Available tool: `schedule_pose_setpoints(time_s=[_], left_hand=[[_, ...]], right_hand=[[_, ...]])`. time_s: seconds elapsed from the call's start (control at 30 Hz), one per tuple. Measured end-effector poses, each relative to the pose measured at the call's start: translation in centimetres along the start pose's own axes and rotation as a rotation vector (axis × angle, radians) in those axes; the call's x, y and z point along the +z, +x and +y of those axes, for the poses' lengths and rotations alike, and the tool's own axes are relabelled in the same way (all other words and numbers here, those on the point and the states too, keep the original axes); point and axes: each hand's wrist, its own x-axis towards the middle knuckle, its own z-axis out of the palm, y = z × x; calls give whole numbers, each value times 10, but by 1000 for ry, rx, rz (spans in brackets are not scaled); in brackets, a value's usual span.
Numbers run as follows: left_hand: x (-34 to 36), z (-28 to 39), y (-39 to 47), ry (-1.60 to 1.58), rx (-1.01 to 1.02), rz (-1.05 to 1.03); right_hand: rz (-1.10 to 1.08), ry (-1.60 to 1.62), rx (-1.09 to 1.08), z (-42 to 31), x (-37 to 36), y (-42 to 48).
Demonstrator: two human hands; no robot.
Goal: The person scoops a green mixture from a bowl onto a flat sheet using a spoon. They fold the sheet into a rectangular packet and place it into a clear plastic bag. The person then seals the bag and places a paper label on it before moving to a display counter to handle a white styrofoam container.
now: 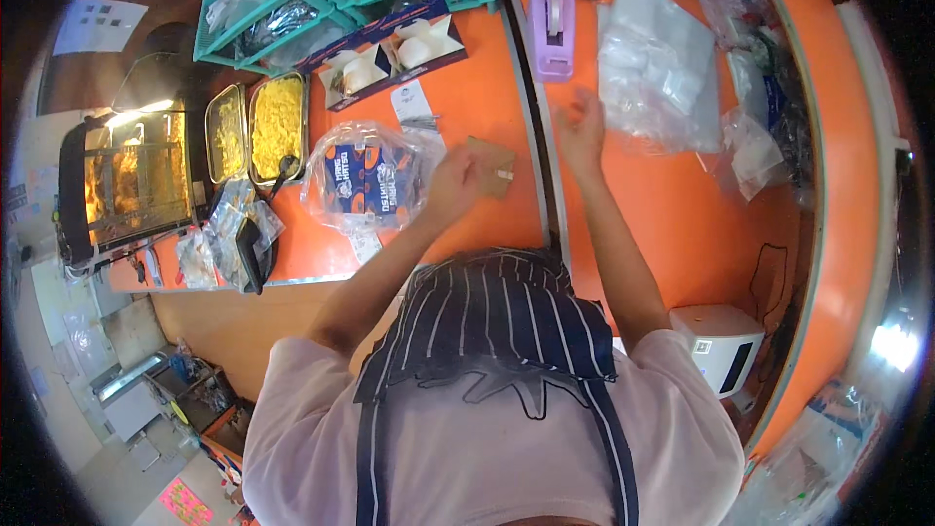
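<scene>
My left hand [460,179] is curled over the left edge of a small flat brown paper piece [493,153], which has a whitish patch near its lower right. To its left, a clear plastic bag [319,186] surrounds printed blue-and-orange boxes [365,179]. My right hand [583,131] hovers over the orange counter just below a purple tape dispenser [540,66]. Its fingers are bent and blurred, so whether they hold anything is unclear. Right of that hand lies a stack of clear plastic bags [657,66].
Behind the boxes are an open carton [394,62] with white-wrapped items and teal baskets [274,29]. Leftward stand trays of yellow shredded food [277,124] and a lit display warmer [135,175]. A dark gap [537,95] divides the counter. A white device [719,347] sits lower right.
</scene>
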Motion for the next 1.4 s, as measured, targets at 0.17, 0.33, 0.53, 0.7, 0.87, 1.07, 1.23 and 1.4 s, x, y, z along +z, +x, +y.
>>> schedule_pose_setpoints(time_s=[0.17,0.33,0.53,0.7,0.87,1.07,1.23,1.4], left_hand=[[47,53,171,-262,-83,118],[50,94,214,-806,-511,-37],[56,106,106,-769,-496,42],[77,87,37,-780,-498,-63],[100,50,43,-733,-466,-41],[81,22,-5,-328,-262,-89],[32,-39,-81,-220,-332,-41],[33,-56,-72,11,-478,-111]], right_hand=[[-52,-91,-163,23,9,71],[-100,-54,-146,29,5,83],[-347,512,487,7,-28,64],[-424,498,544,-14,-13,76],[-398,-424,-21,13,-1,86],[-368,-22,4,6,5,22],[-591,102,-35,-22,44,-35],[-610,-46,79,28,83,-47]])
